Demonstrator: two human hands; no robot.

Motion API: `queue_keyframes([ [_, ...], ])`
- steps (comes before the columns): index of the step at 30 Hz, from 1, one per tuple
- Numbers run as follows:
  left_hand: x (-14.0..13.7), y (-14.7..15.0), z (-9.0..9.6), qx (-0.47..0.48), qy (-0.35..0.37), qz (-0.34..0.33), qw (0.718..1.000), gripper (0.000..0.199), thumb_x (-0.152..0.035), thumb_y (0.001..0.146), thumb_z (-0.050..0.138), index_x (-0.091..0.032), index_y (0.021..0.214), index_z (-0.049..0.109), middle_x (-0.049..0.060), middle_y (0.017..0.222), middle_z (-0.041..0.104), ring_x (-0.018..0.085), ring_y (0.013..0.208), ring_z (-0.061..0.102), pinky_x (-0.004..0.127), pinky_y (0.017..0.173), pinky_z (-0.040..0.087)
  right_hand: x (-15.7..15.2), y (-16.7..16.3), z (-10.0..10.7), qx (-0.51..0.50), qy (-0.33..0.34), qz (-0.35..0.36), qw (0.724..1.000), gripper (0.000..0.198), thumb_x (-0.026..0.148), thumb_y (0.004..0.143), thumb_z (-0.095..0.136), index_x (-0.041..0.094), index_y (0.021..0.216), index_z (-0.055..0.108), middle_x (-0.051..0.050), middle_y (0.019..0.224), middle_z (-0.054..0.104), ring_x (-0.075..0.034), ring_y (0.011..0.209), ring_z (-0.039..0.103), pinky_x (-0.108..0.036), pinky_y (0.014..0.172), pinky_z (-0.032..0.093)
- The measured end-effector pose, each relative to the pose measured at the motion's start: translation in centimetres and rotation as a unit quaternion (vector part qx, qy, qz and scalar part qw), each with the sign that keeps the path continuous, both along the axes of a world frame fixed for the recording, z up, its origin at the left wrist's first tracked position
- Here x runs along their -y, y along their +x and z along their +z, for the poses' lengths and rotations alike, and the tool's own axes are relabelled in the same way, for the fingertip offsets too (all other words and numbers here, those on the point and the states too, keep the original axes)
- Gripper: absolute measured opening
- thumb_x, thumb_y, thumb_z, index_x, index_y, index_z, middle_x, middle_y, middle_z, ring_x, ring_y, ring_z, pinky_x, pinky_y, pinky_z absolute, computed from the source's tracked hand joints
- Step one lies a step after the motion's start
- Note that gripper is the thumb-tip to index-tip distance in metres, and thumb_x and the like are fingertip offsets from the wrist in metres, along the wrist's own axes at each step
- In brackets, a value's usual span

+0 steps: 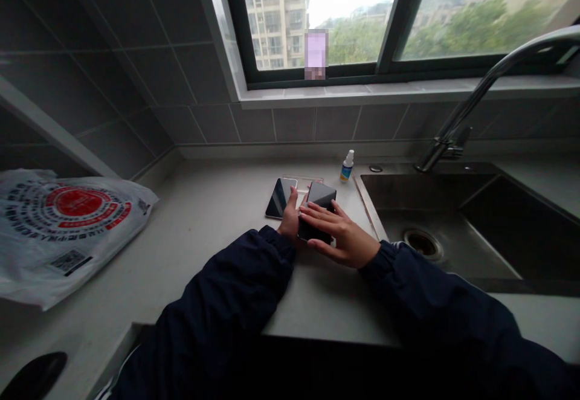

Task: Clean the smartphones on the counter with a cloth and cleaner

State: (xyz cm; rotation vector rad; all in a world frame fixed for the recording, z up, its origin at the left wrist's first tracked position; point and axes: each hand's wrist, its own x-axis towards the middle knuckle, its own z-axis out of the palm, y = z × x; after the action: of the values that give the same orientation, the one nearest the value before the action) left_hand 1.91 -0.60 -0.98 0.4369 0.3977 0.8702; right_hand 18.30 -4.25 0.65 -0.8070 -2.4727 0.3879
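Note:
A dark smartphone (322, 192) is gripped in my left hand (289, 222), its thumb along the left edge. Across the screen lies my right hand (342, 234), fingers stretched out and slightly spread, covering the middle of the phone. A small pale patch shows by the right fingertips; I cannot make out what it is. Just left of the held phone, a second smartphone (277, 198) rests face up on the counter. Behind the two phones is a thin, clear flat piece (312, 179), partly hidden. A small spray bottle (347, 167) with a white top and blue-yellow label stands upright beyond my right hand.
To the right is a steel sink (446, 261) with a drain and a tall curved faucet (480, 89). A white plastic bag (67, 225) with red and black print sits at the left of the counter (203, 197). Behind are a tiled wall and a window.

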Motion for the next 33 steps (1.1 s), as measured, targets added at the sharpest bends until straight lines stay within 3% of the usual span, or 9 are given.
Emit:
queue_keyframes([
  [3, 0.2, 0.1, 0.3, -0.003, -0.008, -0.02, 1.0, 0.101, -0.084, 0.088, 0.029, -0.002, 0.142, 0.054, 0.024, 0.116, 0.071, 0.037, 0.117, 0.067, 0.051, 0.109, 0.044, -0.1, -0.1, -0.1, 0.01, 0.009, -0.023, 1.0, 0.062, 0.037, 0.099, 0.057, 0.028, 0.157, 0.036, -0.012, 0.16, 0.042, -0.033, 0.151, 0.034, -0.074, 0.118, 0.018],
  [9, 0.7, 0.3, 1.1, -0.017, -0.019, -0.026, 0.999, 0.087, -0.074, 0.097, 0.015, -0.013, 0.149, 0.049, 0.016, 0.124, 0.07, 0.031, 0.125, 0.062, 0.047, 0.113, 0.041, -0.8, 0.3, -0.5, 0.01, 0.025, -0.102, 0.994, 0.057, 0.038, 0.103, 0.047, 0.028, 0.159, 0.034, -0.01, 0.163, 0.038, -0.031, 0.153, 0.03, -0.07, 0.12, 0.02],
  [18, 1.1, 0.5, 1.2, -0.019, 0.056, -0.051, 0.997, 0.071, -0.067, 0.1, 0.022, -0.029, 0.158, 0.038, 0.01, 0.138, 0.064, 0.03, 0.12, 0.065, 0.046, 0.108, 0.046, -1.8, 0.9, -1.0, -0.008, 0.035, -0.203, 0.979, 0.063, 0.042, 0.104, 0.042, 0.028, 0.162, 0.024, -0.009, 0.167, 0.028, -0.03, 0.156, 0.022, -0.068, 0.12, 0.022],
  [24, 0.8, 0.3, 0.8, -0.018, 0.074, -0.071, 0.995, 0.072, -0.065, 0.101, 0.02, -0.028, 0.162, 0.028, 0.013, 0.141, 0.062, 0.031, 0.115, 0.067, 0.049, 0.105, 0.049, -1.9, 1.0, -1.1, -0.005, 0.022, -0.217, 0.976, 0.065, 0.043, 0.104, 0.042, 0.025, 0.163, 0.022, -0.009, 0.168, 0.025, -0.03, 0.157, 0.019, -0.068, 0.121, 0.021],
  [33, 0.8, 0.4, 0.9, -0.02, 0.076, -0.058, 0.995, 0.071, -0.063, 0.102, 0.018, -0.025, 0.161, 0.03, 0.013, 0.143, 0.059, 0.03, 0.121, 0.065, 0.046, 0.11, 0.045, -1.9, 0.9, -1.2, 0.001, -0.007, -0.209, 0.978, 0.066, 0.044, 0.103, 0.042, 0.027, 0.163, 0.02, -0.009, 0.169, 0.022, -0.031, 0.157, 0.017, -0.069, 0.12, 0.022],
])
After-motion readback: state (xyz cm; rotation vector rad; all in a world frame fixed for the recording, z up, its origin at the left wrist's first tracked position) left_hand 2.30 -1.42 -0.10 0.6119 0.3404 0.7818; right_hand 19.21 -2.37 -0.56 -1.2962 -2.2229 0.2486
